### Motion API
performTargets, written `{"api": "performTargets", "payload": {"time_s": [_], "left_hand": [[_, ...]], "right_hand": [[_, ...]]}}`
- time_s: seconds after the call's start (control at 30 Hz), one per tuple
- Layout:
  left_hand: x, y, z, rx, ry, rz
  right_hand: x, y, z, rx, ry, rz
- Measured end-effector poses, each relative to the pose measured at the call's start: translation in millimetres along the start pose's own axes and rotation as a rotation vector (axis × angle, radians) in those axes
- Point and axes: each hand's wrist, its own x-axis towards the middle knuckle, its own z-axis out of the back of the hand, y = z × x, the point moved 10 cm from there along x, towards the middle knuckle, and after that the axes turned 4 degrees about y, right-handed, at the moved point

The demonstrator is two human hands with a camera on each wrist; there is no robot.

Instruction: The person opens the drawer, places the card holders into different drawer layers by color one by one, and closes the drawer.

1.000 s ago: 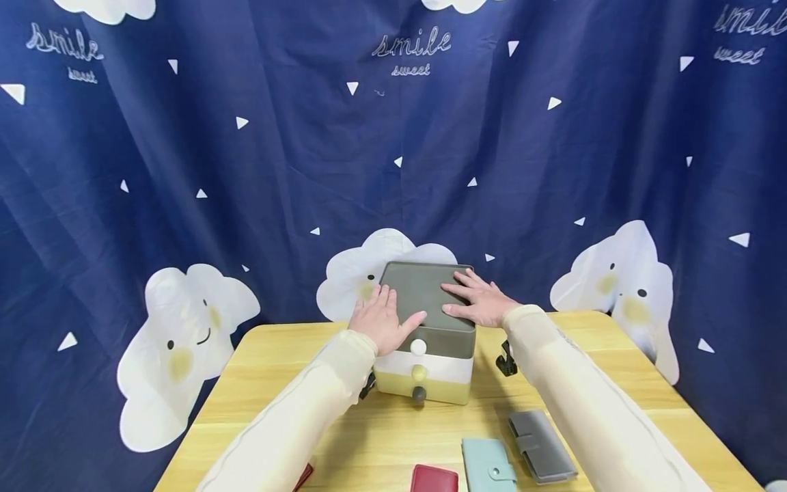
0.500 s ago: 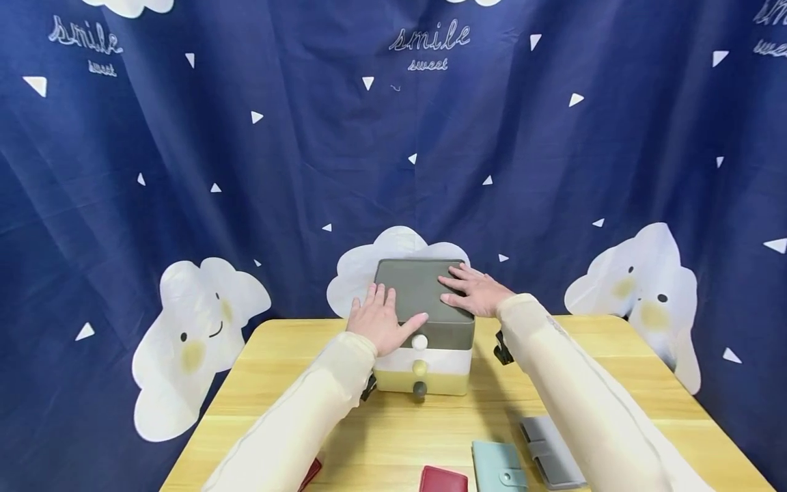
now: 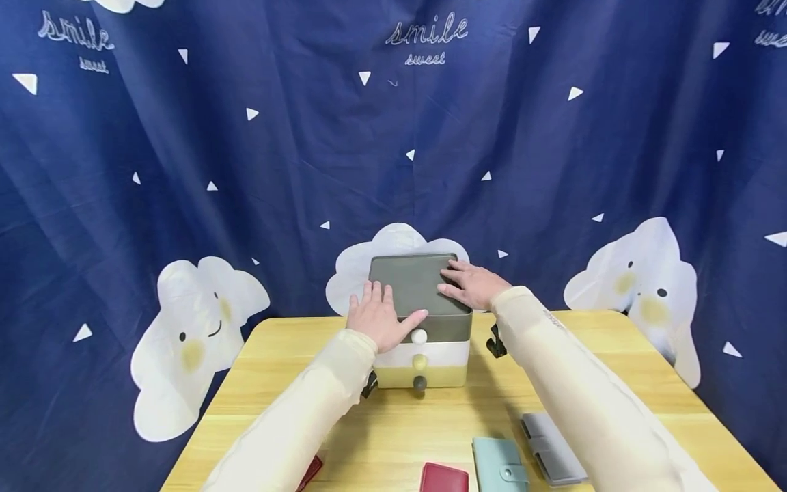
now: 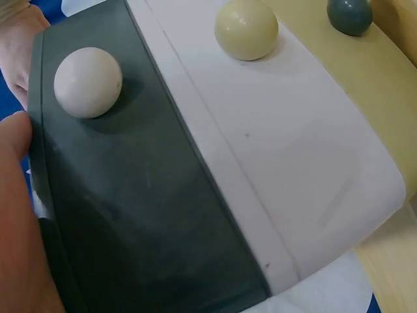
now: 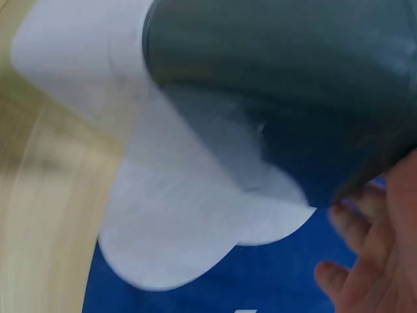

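A small three-tier drawer box (image 3: pixel 430 352) stands on the table, dark grey-green on top, white in the middle and pale yellow below. Each tier has a round knob in front: a white knob (image 4: pixel 88 83), a yellow knob (image 4: pixel 246 29) and a dark grey knob (image 3: pixel 420 383). My left hand (image 3: pixel 378 321) rests on the near left of its top, fingers straight, thumb reaching along the front edge above the white knob. Across from it, my right hand (image 3: pixel 473 283) lies at the right edge of the top, fingers spread towards the far corner.
Along the near side of the wooden table (image 3: pixel 399 430) lie a dark red item (image 3: pixel 310 471) by the left sleeve, a red wallet (image 3: pixel 444 478), a light blue wallet (image 3: pixel 499 465) and a grey wallet (image 3: pixel 551 447). A blue curtain (image 3: pixel 295 157) hangs behind.
The drawer box has turned slightly; its front bottom edge, slanted a second ago, now runs nearly level. My right hand has shifted a little left with it. The head view has moved too.
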Motion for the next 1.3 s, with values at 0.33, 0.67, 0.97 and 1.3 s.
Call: {"api": "performTargets", "payload": {"time_s": [0.33,0.67,0.97,1.3], "left_hand": [[5.1,13.2,14.4,-0.003,0.028,-0.16],[8.4,8.9,5.0,-0.013,0.052,-0.121],[3.6,-7.6,4.6,-0.002,0.037,-0.077],[9.1,-13.3,-5.2,-0.039,0.025,-0.055]], "right_hand": [[-20.1,35.0,-3.5,0.01,0.024,-0.069],[-28.1,33.3,-8.1,0.047,0.047,-0.098],[-31.6,19.9,-8.1,0.042,0.008,-0.062],[-30.5,4.9,-16.6,0.022,-0.005,-0.067]]}}
